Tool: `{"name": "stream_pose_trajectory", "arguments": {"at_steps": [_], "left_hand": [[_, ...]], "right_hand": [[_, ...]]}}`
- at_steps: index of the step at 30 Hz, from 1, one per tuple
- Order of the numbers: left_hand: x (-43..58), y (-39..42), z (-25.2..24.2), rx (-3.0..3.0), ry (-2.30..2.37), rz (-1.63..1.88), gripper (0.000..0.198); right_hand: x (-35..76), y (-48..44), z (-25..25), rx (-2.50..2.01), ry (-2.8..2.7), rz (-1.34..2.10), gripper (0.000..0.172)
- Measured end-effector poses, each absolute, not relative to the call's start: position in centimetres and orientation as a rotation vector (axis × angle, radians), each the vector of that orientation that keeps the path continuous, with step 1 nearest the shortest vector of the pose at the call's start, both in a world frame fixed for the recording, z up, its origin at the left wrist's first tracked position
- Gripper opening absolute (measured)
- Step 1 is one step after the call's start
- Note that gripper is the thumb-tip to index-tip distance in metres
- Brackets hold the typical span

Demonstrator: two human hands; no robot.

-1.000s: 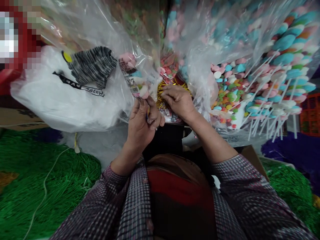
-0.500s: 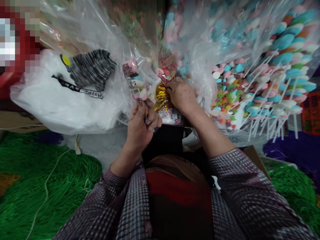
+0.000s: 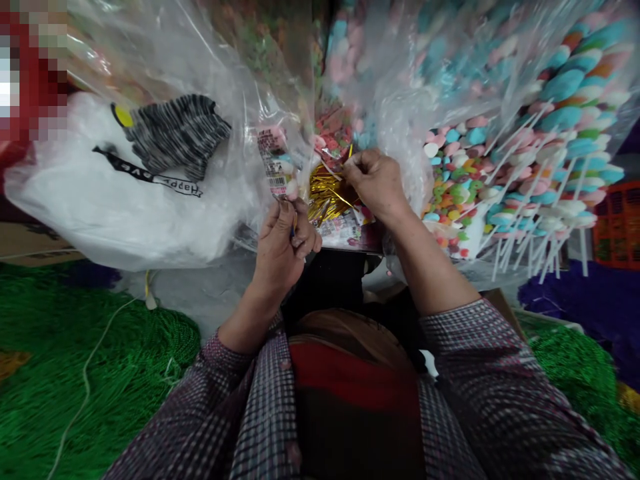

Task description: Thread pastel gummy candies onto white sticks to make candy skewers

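Note:
My left hand (image 3: 285, 233) is closed around the gathered lower end of a small clear candy bag (image 3: 276, 160), which stands up from the fingers with a printed barcode label and pink, blue and white candies inside. Something small and blue shows between those fingers, too little of it to name. To the right, my right hand (image 3: 373, 177) pinches a gold twist tie (image 3: 351, 152) between thumb and forefinger. Just left of and below that hand lies a bundle of gold twist ties (image 3: 327, 193), apart from the left hand.
Skewered candies with white sticks (image 3: 550, 193) and loose colored candies (image 3: 457, 187) lie at right. A grey knitted glove (image 3: 180, 133) rests on a white plastic bag (image 3: 125, 227) at left. Green stringy bundles (image 3: 100, 373) and an orange crate (image 3: 617, 223) flank the work surface.
My right hand has lifted slightly and moved right from the gold bundle, now with a twist tie pinched in it. The left hand keeps its grip on the candy bag.

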State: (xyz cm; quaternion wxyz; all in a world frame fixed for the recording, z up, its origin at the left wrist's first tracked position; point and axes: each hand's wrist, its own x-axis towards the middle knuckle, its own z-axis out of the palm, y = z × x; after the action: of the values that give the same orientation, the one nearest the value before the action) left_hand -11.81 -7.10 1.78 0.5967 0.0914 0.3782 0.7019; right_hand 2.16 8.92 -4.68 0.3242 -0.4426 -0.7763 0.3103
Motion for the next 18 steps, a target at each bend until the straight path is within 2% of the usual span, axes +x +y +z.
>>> {"name": "stream_pose_trajectory", "arguments": {"at_steps": [4,9,18], "left_hand": [[-11.8,-7.1,1.8,0.231,0.873,1.634,0.033],[-11.8,-7.1,1.6,0.242,0.851,1.637,0.028],[-11.8,-7.0,0.9,0.275,0.861,1.645,0.027]], "right_hand": [[3.1,9.4,-5.3,-1.171,-2.099,0.680,0.026],[3.8,9.7,-5.8,-1.125,-2.281,0.568,0.012],[3.1,9.1,-3.8,-1.305,-2.330,0.611,0.021]]}}
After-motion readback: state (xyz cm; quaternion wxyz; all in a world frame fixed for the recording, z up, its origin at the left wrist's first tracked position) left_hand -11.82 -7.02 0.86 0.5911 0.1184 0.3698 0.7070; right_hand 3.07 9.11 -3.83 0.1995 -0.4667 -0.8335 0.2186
